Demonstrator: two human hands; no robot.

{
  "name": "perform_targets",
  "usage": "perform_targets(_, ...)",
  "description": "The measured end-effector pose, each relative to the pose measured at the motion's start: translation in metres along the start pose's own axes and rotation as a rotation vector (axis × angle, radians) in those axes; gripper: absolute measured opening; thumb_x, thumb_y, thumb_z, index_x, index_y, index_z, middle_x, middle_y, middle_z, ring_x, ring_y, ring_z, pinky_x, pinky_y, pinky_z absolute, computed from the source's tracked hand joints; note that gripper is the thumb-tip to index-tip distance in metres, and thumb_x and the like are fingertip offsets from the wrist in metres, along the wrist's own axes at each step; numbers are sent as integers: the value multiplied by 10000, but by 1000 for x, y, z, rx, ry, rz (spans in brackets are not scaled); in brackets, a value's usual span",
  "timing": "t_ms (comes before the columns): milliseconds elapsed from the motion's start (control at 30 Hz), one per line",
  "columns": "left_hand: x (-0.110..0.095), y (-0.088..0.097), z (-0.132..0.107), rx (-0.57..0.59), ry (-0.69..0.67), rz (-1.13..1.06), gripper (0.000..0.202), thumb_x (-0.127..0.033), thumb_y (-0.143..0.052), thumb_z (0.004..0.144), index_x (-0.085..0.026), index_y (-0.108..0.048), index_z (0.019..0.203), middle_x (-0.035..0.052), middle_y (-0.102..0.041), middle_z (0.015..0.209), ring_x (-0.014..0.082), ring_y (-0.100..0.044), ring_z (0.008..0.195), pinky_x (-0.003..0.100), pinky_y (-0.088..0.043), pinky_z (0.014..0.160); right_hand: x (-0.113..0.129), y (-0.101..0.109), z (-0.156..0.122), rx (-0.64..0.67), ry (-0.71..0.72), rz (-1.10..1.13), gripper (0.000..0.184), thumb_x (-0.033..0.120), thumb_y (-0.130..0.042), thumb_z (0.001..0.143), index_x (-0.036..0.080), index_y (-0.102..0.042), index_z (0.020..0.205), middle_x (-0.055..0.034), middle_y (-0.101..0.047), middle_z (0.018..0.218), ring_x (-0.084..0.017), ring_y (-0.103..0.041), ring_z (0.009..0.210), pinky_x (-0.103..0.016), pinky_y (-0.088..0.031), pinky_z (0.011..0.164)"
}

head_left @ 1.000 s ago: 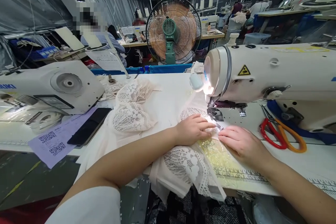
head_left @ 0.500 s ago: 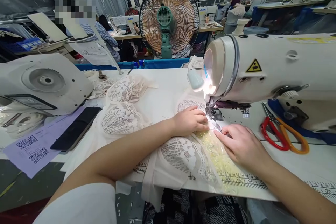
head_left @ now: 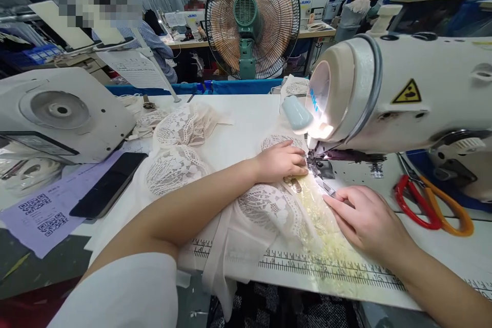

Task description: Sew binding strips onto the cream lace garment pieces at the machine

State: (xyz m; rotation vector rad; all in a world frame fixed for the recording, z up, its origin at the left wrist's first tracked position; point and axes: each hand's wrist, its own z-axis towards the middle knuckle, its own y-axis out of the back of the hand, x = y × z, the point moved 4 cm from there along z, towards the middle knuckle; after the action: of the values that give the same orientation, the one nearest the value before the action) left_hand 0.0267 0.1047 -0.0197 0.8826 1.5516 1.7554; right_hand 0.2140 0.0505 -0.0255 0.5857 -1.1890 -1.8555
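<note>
A white lace bra [head_left: 269, 210] lies on the sewing table, its upper part under the presser foot [head_left: 313, 161] of a lit sewing machine [head_left: 353, 89]. My left hand [head_left: 282, 161] rests on the lace just left of the foot, fingers spread and pressing down. My right hand [head_left: 361, 212] is closed on slim metal tweezers [head_left: 326, 186], seemingly, whose tip points toward the foot. Between my hands runs a shiny yellowish clear strip [head_left: 317, 210], over the bra's edge and the table. More lace cups [head_left: 175, 169] lie to the left of my left forearm.
Red and orange-handled scissors [head_left: 434, 205] lie right of my right hand. At left are a black phone [head_left: 109, 184], a purple paper [head_left: 42, 220] and another machine [head_left: 57, 113]. A ruler tape [head_left: 292, 261] follows the front edge. A large fan [head_left: 249, 20] stands behind; people sit beyond.
The camera view has shifted, with the machine now larger and farther right. My right hand with the tweezers has drawn slightly away from the presser foot. My left hand stays on the lace.
</note>
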Motion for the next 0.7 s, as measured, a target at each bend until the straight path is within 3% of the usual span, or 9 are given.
perform_targets(333,16,-3,2,-39,44,62,295,-169,-454,896,-261,-636,1108,54,-620,1171,228,-453,1194,492,-224,1060,1,0,0,-5,10,2,243,138,-438,867,141,-674,922,-83,-581,757,-206,-504,753,-346,-437,681)
perform_targets(467,17,8,0,-67,122,63,248,-194,-499,880,-276,-664,1045,55,-612,1180,234,-447,1200,527,-207,1061,0,0,-1,-2,-16,12,257,140,-425,870,155,-675,927,-83,-599,774,-205,-525,769,-354,-456,688)
perform_targets(533,12,21,-4,-114,175,22,229,-192,-493,875,-247,-683,992,61,-613,1174,241,-470,1167,514,-256,1038,-1,3,-2,-10,-27,24,258,146,-422,871,162,-671,941,-84,-611,794,-208,-533,783,-355,-463,688)
perform_targets(600,0,33,-8,-113,159,-82,228,-174,-478,867,-208,-685,957,62,-638,1117,216,-524,1079,420,-371,963,-3,8,-3,-28,-46,39,256,161,-420,875,169,-668,937,-86,-622,816,-214,-540,793,-356,-468,681)
perform_targets(700,-27,38,-13,52,31,-232,181,-210,-567,806,-172,-671,949,68,-673,958,199,-566,929,323,-455,792,-6,17,-7,-75,-95,63,254,190,-413,884,178,-666,902,-84,-626,808,-217,-548,777,-351,-471,658)
